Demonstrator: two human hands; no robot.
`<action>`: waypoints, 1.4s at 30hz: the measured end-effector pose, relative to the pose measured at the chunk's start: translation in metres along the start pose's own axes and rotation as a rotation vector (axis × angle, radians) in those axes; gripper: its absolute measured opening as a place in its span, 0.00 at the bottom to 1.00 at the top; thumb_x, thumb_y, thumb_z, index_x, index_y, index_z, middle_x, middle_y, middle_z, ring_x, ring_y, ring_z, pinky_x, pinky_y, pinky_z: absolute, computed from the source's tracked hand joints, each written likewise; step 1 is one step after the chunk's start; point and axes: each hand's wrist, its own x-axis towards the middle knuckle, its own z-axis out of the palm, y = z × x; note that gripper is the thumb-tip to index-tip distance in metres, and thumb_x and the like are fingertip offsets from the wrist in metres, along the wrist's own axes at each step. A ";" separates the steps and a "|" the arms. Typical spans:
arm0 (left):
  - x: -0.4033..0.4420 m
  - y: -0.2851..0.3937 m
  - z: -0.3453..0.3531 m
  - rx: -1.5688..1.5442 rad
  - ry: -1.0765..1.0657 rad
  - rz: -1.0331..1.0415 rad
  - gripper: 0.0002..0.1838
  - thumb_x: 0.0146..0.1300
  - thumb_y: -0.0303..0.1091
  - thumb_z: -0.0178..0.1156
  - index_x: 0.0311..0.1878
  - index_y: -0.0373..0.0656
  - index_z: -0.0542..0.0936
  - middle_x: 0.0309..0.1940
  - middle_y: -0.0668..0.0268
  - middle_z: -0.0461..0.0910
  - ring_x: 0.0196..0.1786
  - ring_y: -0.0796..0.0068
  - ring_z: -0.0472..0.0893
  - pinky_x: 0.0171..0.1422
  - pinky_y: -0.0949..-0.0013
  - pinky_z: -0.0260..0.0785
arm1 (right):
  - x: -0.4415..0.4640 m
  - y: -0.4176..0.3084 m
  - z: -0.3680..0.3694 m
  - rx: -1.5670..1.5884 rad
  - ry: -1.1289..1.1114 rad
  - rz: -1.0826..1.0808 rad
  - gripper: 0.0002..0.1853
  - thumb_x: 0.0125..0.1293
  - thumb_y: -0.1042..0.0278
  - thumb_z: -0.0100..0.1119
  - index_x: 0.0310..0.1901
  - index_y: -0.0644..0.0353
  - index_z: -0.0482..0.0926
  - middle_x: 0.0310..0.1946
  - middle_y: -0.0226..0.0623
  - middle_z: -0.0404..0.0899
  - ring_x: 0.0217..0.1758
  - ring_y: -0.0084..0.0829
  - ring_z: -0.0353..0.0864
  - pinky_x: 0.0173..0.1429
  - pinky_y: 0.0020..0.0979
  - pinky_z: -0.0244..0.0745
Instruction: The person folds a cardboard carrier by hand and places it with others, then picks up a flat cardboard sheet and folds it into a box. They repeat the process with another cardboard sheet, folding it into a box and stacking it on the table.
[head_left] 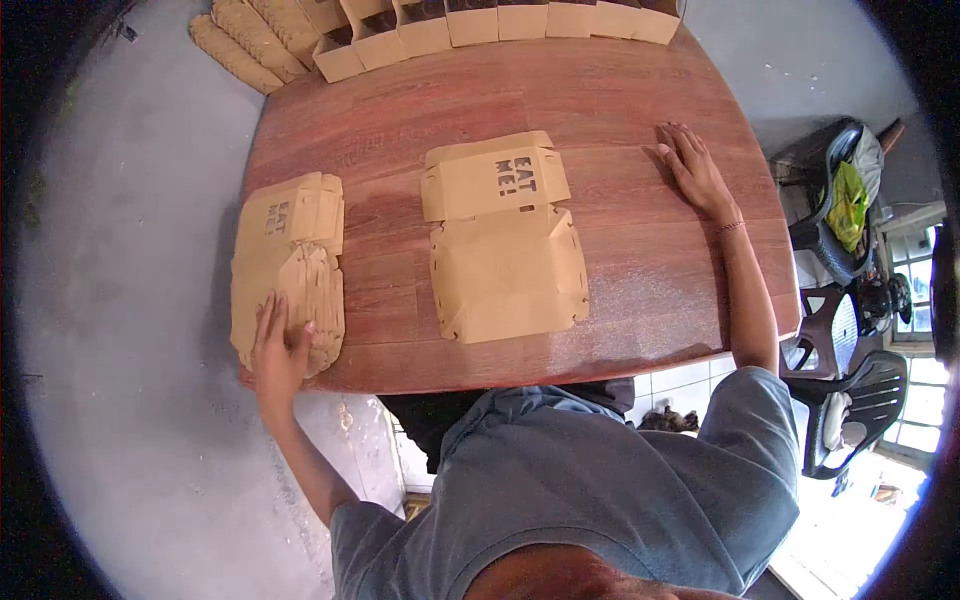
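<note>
A person's left hand (277,358) rests, grip released, on stacked cardboard (265,240), seemingly steadying the pile left of the "EAT ME!" blank (507,275), spread flat on the counter (380,160) with flaps accessible; to its right, the open right hand (700,182) presumably braces.

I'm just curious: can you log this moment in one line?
left hand: on stack of flat brown cardboard boxes | right hand: open on reddish wood-grain table | centre: one unfolded brown cardboard box
</note>
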 end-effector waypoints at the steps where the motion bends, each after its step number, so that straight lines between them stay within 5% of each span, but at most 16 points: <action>1: -0.001 0.003 -0.005 -0.007 0.001 -0.045 0.29 0.65 0.42 0.69 0.66 0.38 0.78 0.72 0.54 0.72 0.72 0.43 0.71 0.73 0.50 0.67 | 0.000 -0.002 -0.001 0.012 -0.019 0.014 0.28 0.79 0.49 0.46 0.68 0.64 0.72 0.72 0.52 0.69 0.79 0.51 0.60 0.81 0.46 0.53; 7: -0.001 0.001 -0.026 0.141 0.046 0.087 0.16 0.68 0.38 0.66 0.50 0.35 0.86 0.59 0.59 0.83 0.54 0.54 0.86 0.60 0.55 0.78 | 0.003 0.001 0.004 0.005 0.000 -0.025 0.27 0.79 0.52 0.47 0.68 0.64 0.73 0.70 0.51 0.71 0.77 0.51 0.63 0.80 0.45 0.56; 10: -0.005 -0.013 -0.019 0.247 0.174 0.208 0.10 0.70 0.34 0.64 0.47 0.37 0.85 0.54 0.61 0.85 0.50 0.55 0.87 0.53 0.56 0.81 | 0.000 -0.013 -0.002 0.033 0.007 -0.009 0.26 0.79 0.53 0.47 0.67 0.65 0.73 0.69 0.51 0.72 0.77 0.51 0.63 0.80 0.46 0.55; 16: -0.006 -0.034 -0.028 0.363 0.354 0.137 0.06 0.71 0.33 0.62 0.46 0.41 0.80 0.45 0.62 0.85 0.46 0.60 0.87 0.42 0.60 0.82 | 0.000 -0.012 0.003 -0.002 0.034 0.022 0.25 0.79 0.55 0.47 0.67 0.65 0.73 0.67 0.53 0.73 0.76 0.51 0.65 0.79 0.45 0.57; 20: -0.004 -0.033 -0.031 0.349 0.440 0.276 0.10 0.69 0.36 0.64 0.47 0.41 0.80 0.47 0.63 0.84 0.47 0.58 0.86 0.45 0.59 0.81 | 0.000 -0.016 -0.003 0.030 0.001 -0.015 0.24 0.79 0.56 0.47 0.67 0.66 0.73 0.67 0.54 0.73 0.75 0.53 0.66 0.79 0.45 0.57; 23: -0.004 -0.012 -0.039 0.134 0.278 0.333 0.15 0.64 0.38 0.69 0.49 0.42 0.80 0.49 0.62 0.84 0.53 0.56 0.84 0.52 0.57 0.80 | 0.000 -0.018 -0.003 -0.024 0.042 -0.187 0.23 0.79 0.58 0.47 0.65 0.67 0.74 0.66 0.54 0.74 0.74 0.55 0.67 0.78 0.46 0.58; 25: -0.004 -0.005 -0.047 -0.037 0.173 0.221 0.24 0.59 0.41 0.73 0.56 0.42 0.82 0.56 0.61 0.83 0.62 0.55 0.80 0.63 0.55 0.76 | 0.002 -0.011 0.004 0.057 0.057 -0.047 0.23 0.79 0.58 0.46 0.65 0.67 0.75 0.66 0.55 0.74 0.74 0.56 0.66 0.78 0.46 0.58; 31: 0.001 -0.063 -0.045 -0.075 -0.074 0.218 0.32 0.57 0.40 0.73 0.66 0.49 0.81 0.67 0.65 0.79 0.69 0.56 0.76 0.69 0.57 0.73 | 0.003 -0.007 0.002 0.056 -0.029 -0.006 0.27 0.80 0.53 0.45 0.67 0.67 0.74 0.70 0.55 0.70 0.77 0.54 0.63 0.80 0.46 0.56; 35: 0.005 -0.065 -0.046 -0.013 -0.094 0.304 0.27 0.60 0.36 0.70 0.64 0.46 0.81 0.65 0.64 0.80 0.66 0.58 0.79 0.66 0.58 0.75 | 0.000 -0.008 0.004 0.023 0.012 0.031 0.27 0.80 0.53 0.45 0.67 0.67 0.74 0.70 0.55 0.70 0.77 0.54 0.63 0.80 0.46 0.56; 42: -0.001 -0.075 -0.032 0.308 0.213 0.505 0.20 0.62 0.22 0.61 0.59 0.38 0.81 0.55 0.56 0.83 0.60 0.56 0.82 0.64 0.58 0.77 | 0.002 -0.006 0.003 0.021 -0.006 0.017 0.26 0.79 0.54 0.46 0.67 0.67 0.74 0.70 0.54 0.70 0.77 0.52 0.63 0.80 0.44 0.55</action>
